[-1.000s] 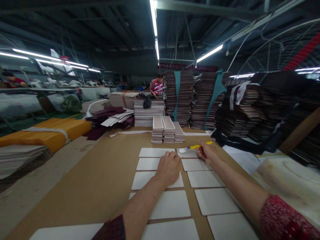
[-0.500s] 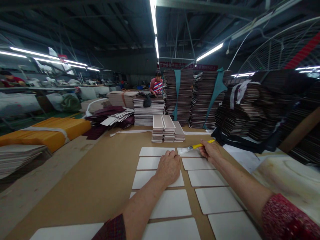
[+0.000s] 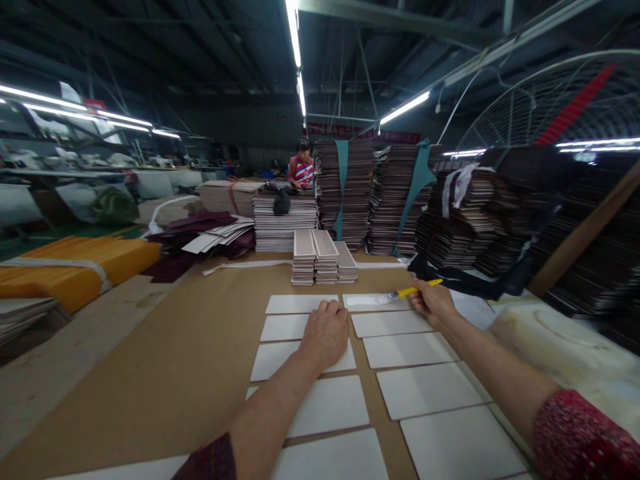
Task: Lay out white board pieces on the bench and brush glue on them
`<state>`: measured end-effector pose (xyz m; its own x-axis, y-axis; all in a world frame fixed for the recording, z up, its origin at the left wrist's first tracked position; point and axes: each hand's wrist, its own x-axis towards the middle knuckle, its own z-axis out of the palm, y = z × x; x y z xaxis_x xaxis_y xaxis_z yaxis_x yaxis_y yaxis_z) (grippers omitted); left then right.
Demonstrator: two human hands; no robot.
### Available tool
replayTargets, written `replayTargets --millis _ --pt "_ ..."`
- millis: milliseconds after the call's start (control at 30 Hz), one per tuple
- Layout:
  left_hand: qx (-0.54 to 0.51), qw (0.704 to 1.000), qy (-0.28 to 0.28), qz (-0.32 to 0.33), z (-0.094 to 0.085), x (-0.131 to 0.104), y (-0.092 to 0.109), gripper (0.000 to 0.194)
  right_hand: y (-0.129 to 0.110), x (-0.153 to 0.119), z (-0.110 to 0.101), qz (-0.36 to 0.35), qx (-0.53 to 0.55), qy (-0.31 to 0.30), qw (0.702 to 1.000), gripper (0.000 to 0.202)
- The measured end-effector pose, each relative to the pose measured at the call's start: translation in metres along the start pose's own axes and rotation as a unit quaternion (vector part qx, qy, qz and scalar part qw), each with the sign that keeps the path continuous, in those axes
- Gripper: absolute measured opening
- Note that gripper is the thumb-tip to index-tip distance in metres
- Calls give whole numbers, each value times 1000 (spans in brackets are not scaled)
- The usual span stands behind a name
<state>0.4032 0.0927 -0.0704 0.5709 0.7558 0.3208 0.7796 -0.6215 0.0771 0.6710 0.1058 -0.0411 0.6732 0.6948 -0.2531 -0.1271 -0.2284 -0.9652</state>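
Left hand (image 3: 325, 333) hides part of a white card (image 3: 280, 357); nearest cards cut off below.

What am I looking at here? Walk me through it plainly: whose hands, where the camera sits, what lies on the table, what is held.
There is no machine here: a person wears one camera on the head, looking forward and down at their own two hands. The left hand rests on white cards laid in two columns on a brown table. The right hand holds a yellow-handled brush, its bristles on the farthest right card. Behind stand small card stacks and tall dark bundles. Another person is farther back.
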Motion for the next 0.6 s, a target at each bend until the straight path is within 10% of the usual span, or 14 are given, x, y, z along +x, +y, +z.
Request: replayTargets --millis 600 --pt "-25 1000 9 -1 0 0 0 20 -13 6 -43 -57 -34 80 995 24"
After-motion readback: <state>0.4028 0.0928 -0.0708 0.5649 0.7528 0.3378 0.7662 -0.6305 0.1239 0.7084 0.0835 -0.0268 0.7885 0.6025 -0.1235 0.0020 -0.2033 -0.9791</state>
